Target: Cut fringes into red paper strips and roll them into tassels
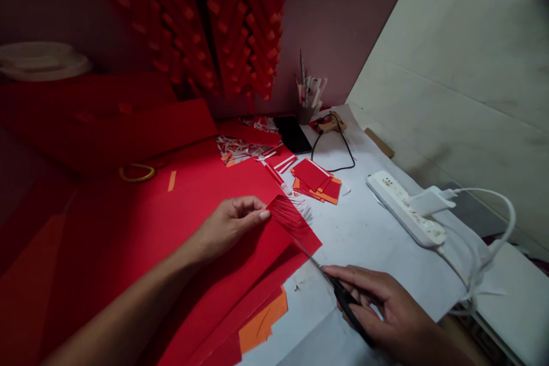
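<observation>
Above the paper-covered desk (355,211), a red sheet (257,254) is pinched near its finely slit corner by the left fingers (256,217); the scissors (348,302) are gripped by the right fingers (345,272), blades at its edge. Strips could be severed or torn if the blades are run too deep or the sheet buckles.

White power strip (402,207), white charger (431,201) plugged in; dark flat slab (293,134) near cup (305,115) of slender sticks (316,91).

Scissors (342,294) — handles partly hidden by right hand (384,299).
</observation>
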A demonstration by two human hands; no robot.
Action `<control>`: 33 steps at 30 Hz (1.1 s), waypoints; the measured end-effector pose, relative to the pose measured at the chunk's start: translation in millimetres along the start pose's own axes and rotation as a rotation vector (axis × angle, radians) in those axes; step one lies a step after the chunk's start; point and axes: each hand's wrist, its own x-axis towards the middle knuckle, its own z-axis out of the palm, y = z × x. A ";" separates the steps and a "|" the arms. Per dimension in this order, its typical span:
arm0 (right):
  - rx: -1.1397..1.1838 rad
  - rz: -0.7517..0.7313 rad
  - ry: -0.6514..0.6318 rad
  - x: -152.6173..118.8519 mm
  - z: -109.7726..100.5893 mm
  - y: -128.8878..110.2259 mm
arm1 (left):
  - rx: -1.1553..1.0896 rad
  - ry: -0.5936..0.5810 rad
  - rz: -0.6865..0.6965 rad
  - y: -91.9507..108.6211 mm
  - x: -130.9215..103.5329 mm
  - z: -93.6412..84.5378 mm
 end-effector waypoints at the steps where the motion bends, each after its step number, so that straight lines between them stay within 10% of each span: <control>1: -0.002 -0.001 -0.004 -0.1 -0.3 0.9 | 0.000 0.001 -0.003 0.0 0.1 -0.1; 33: -0.009 -0.110 -0.037 7.8 3.7 -7.6 | -0.012 -0.011 -0.021 1.7 0.3 1.1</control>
